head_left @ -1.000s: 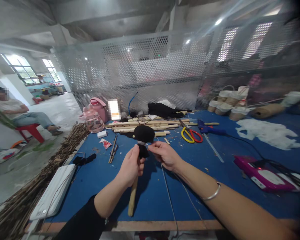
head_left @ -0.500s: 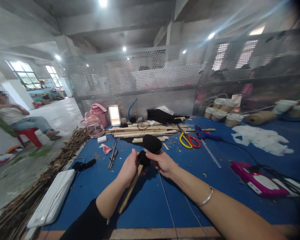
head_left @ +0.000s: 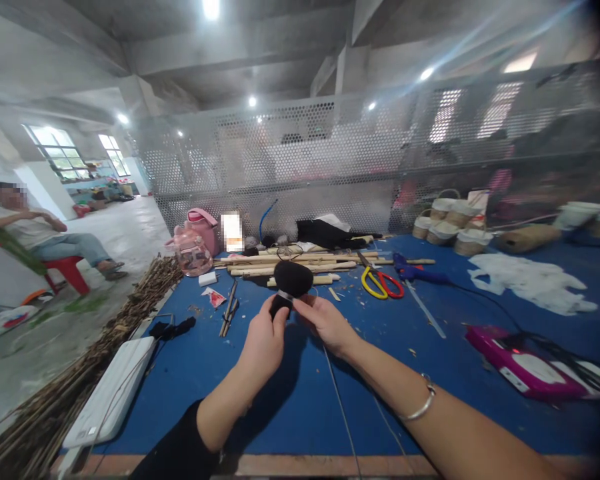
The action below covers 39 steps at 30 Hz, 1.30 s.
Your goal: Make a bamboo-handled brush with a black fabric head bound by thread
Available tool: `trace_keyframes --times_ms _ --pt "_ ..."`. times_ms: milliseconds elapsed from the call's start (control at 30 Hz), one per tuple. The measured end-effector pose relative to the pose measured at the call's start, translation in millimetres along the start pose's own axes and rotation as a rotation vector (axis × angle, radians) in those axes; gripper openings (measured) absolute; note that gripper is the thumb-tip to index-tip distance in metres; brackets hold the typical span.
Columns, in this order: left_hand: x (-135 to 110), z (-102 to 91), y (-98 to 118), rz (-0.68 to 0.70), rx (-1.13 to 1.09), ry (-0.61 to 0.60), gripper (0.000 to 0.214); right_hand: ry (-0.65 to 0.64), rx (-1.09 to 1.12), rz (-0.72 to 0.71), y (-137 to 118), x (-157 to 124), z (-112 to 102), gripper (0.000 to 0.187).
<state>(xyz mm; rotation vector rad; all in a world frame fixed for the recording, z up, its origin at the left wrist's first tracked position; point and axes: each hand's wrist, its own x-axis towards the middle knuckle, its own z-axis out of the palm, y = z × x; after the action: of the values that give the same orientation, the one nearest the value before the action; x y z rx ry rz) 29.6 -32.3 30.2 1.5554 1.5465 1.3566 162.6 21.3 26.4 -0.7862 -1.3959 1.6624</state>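
A rounded, black cloth-covered head (head_left: 294, 277) stands up between my hands, with a grey band around its neck and loose black cloth below. My left hand (head_left: 264, 341) is closed on the gathered cloth under the head, thumb in front. The wooden stick beneath it is hidden behind that hand. Close on the right, my right hand (head_left: 327, 325) pinches a thin grey cord (head_left: 341, 399) at the neck. The cord trails from there down to the front table edge. A bracelet circles my right wrist.
Behind my hands lie wooden sticks (head_left: 300, 269), scissors (head_left: 375, 283) and a blue glue gun (head_left: 413, 269). A magenta-and-white device (head_left: 527, 367) with cables sits right, a white power bank (head_left: 111, 393) left. Bundled twigs (head_left: 130, 313) line the left edge. A person (head_left: 45, 230) sits beyond.
The black head has tilted left and more upright, showing the grey band. The stick has swung out of sight behind my left hand. My view has shifted slightly.
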Motion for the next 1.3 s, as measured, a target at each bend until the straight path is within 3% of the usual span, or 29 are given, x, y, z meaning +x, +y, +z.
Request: trace_keyframes --times_ms 133,300,533,700,800,833,900,1000,1067,1100,1233,1300 --pt "6.4 -6.9 -8.9 -0.086 -0.081 0.050 0.037 0.079 -0.040 -0.041 -3.4 -1.9 -1.7 0.036" --pt "5.6 -5.5 -4.4 -0.226 -0.280 -0.031 0.040 0.103 0.007 0.003 -7.6 -1.4 -3.5 0.034" --pt "1.4 -10.8 16.2 -0.523 -0.703 -0.394 0.049 0.002 0.137 0.035 -5.7 5.6 -12.7 0.035" --pt "5.4 -17.7 3.4 -0.747 -0.944 -0.770 0.046 -0.210 0.232 0.141 -1.9 2.8 -23.6 0.040" --pt "8.5 -13.8 -8.6 -0.842 -0.967 -0.870 0.043 -0.309 0.301 0.255 3.2 1.5 -26.7 0.042" --pt "9.7 -11.0 -12.1 -0.846 -0.919 -0.833 0.045 -0.298 0.314 0.259 5.0 2.0 -26.5 0.041" --pt "12.6 -4.9 -17.1 -0.773 -0.768 -0.626 0.048 -0.218 0.313 0.224 8.0 4.3 -24.9 0.040" --pt "16.6 -1.3 -16.9 -0.508 -0.523 -0.156 0.048 -0.131 0.275 0.196 9.5 8.1 -20.7 0.042" --pt "17.4 -3.6 -10.9 -0.346 -0.359 0.009 0.048 -0.110 0.256 0.187 8.6 8.8 -17.3 0.043" --pt "16.9 -5.0 -6.7 -0.288 -0.269 0.013 0.048 -0.104 0.247 0.181 7.8 8.4 -15.7 0.044" --pt "11.6 -3.0 8.3 -0.215 0.013 -0.197 0.047 -0.085 0.213 0.154 3.6 5.1 -10.4 0.043" --pt "9.9 2.3 9.1 -0.168 0.047 -0.178 0.042 -0.074 0.207 0.143 2.5 4.2 -9.7 0.042"
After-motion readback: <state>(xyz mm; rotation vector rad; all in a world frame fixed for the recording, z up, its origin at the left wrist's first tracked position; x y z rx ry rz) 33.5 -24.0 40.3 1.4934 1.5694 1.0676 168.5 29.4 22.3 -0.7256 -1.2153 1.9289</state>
